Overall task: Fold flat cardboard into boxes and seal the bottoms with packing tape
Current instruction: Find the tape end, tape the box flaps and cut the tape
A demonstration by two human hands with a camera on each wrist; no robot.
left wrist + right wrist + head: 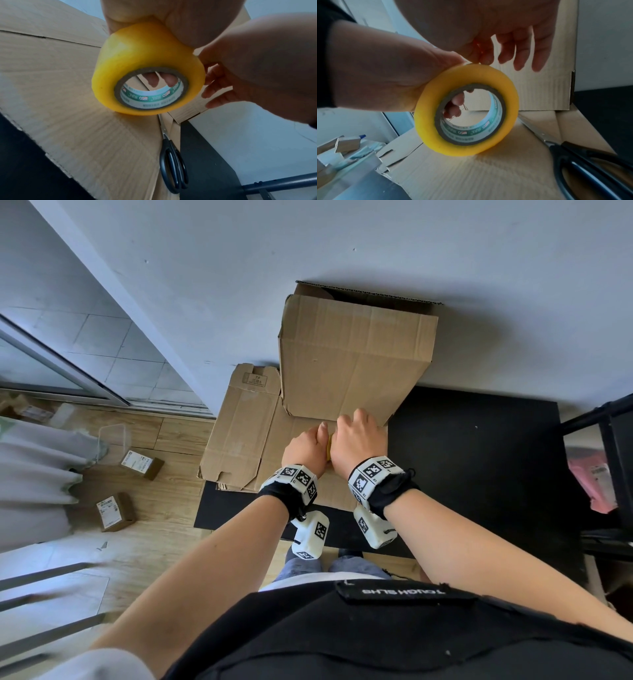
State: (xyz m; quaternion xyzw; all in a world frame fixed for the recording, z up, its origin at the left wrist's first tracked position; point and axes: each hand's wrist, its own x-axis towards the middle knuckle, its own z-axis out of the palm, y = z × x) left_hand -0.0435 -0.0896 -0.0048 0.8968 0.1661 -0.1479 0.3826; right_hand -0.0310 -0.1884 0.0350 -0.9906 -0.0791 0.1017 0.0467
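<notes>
A yellow packing tape roll [328, 447] stands on edge just over a flat cardboard sheet [334, 491] on the black table. My left hand [304, 447] grips the roll [147, 70] from above, with fingers [154, 79] showing through its core. My right hand [359, 436] is pressed against it from the right; its thumb and forefinger [483, 59] pinch at the top of the roll [467, 109], while the other fingers hang loose. A folded-up cardboard box [356, 354] stands against the wall just behind both hands.
Black-handled scissors [173, 162] lie shut on the cardboard right of the roll, also in the right wrist view [583, 166]. More flat cardboard [239, 429] overhangs the table's left edge. Small parcels [114, 510] lie on the wood floor. A black rack [613, 474] stands at right.
</notes>
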